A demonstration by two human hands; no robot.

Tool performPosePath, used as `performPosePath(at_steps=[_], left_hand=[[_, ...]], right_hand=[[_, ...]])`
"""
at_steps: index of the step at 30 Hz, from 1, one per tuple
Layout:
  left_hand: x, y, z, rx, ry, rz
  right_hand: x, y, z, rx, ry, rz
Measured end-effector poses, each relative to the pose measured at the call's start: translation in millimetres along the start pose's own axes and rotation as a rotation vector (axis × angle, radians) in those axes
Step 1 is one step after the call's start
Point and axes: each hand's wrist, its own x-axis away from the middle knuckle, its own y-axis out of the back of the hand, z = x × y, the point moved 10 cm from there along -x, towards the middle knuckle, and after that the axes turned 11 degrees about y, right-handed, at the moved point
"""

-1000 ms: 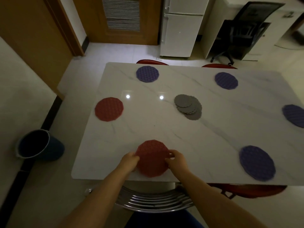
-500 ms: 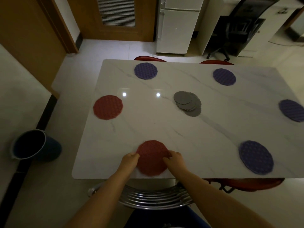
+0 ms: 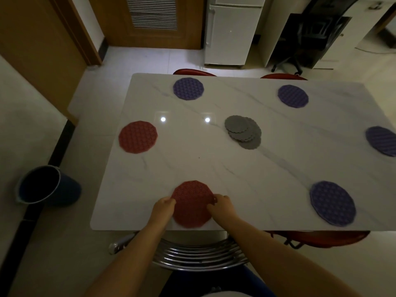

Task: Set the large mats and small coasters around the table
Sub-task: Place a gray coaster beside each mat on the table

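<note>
A red mat (image 3: 191, 202) lies at the near edge of the white marble table (image 3: 214, 168). My left hand (image 3: 163, 206) grips its left rim and my right hand (image 3: 221, 205) grips its right rim, fingers curled on the edge. A second red mat (image 3: 137, 137) lies at the table's left end. Purple mats lie at the far left (image 3: 188, 88), far right (image 3: 293, 96), right end (image 3: 381, 140) and near right (image 3: 332, 203). A loose stack of several small grey coasters (image 3: 243, 131) sits near the table's middle.
A metal-backed chair (image 3: 199, 256) stands under the near edge between my arms. Red chairs (image 3: 194, 71) are tucked in at the far side and another (image 3: 321, 237) at the near right. A dark bucket (image 3: 46, 185) stands on the floor to the left.
Both hands stay on the near red mat, which has shifted very slightly on the table. The camera view has tilted a little; the other mats and coasters have not moved.
</note>
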Motion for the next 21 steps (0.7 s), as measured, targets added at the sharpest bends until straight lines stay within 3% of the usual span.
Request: performPosePath(at_steps=[9, 15, 21], left_hand=[[12, 1, -41, 0.061, -0.13, -0.101], [12, -51, -100, 0.045, -0.2, -0.073], [-6, -116, -163, 0.054, -0.178, -0.14]], right_hand=[[-19, 66, -23, -0.079, 0.006, -0.152], [-62, 161, -53, -0.079, 0.024, -0.265], [-126, 240, -65, -0.124, 0.093, -0.273]])
